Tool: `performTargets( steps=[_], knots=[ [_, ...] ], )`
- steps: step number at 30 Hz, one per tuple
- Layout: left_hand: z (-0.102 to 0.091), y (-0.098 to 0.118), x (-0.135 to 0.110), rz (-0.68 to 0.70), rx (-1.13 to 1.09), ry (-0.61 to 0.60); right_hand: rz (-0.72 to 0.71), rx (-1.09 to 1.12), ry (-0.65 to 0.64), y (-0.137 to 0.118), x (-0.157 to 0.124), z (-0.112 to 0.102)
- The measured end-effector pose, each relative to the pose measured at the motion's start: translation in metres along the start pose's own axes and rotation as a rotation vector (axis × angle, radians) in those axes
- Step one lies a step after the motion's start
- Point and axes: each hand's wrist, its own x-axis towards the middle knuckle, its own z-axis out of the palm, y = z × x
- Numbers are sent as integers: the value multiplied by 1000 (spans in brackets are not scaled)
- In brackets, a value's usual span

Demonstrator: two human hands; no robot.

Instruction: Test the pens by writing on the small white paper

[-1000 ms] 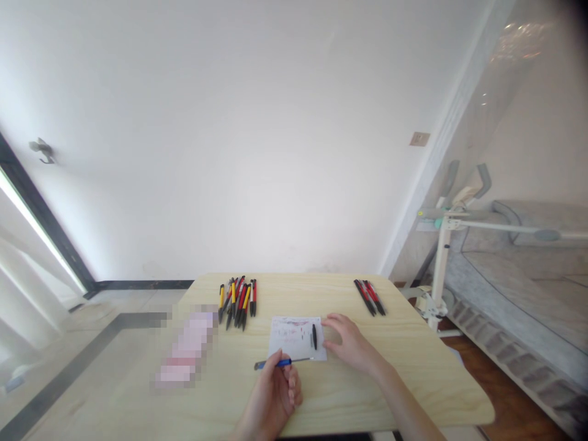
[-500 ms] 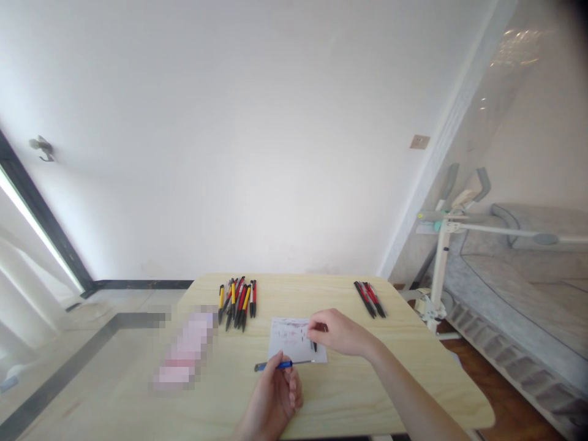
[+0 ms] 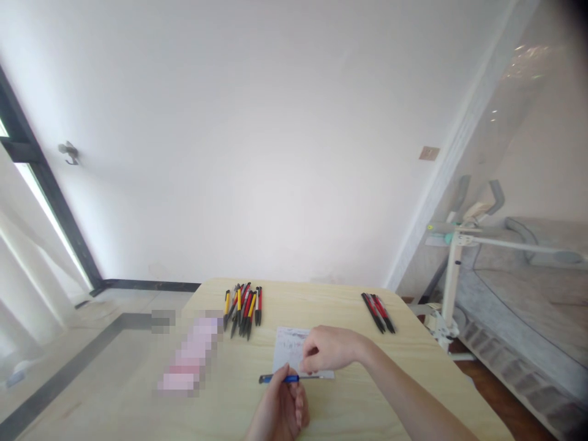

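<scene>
Use the white paper sheet point(image 3: 281, 358) as your reference; it lies on the wooden table point(image 3: 413, 370) and bears dark and reddish marks.

Your left hand point(image 3: 281, 407) is at the near edge of the sheet, palm turned up. Its thumb is pressed over a blue barrel point(image 3: 292, 379) with a dark end, gripping it, and the other fingers are loosely curled. The barrel lies crosswise just in front of the sheet, dark end to the left; a thin rod point(image 3: 313, 377) extends from its other end across the near part of the sheet.

Your right hand point(image 3: 333, 346) is over the right part of the sheet, fingers bent inward and fingertips close to the rod. The knuckles hide the inner side of the fingers: you cannot tell whether they have hold of anything or touch the rod.

To the far left of the sheet lies a heap of red, yellow and grey pens point(image 3: 243, 312), dark tips toward you. To the far right of the sheet lies a smaller group of red-and-black pens point(image 3: 378, 313), side by side.
</scene>
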Motion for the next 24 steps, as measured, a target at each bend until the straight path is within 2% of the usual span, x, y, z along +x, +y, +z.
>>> performTargets(
  steps=[6,14,24],
  knots=[
    [1,0,-2,28,-10,7,3,-58,-28,-8,-3,-1],
    [-7,0,4,-31,0,29,3,-152,5,-16,-4,4],
    [-1,0,1,-3,25,28,4,-159,30,-14,-4,7]
  ],
)
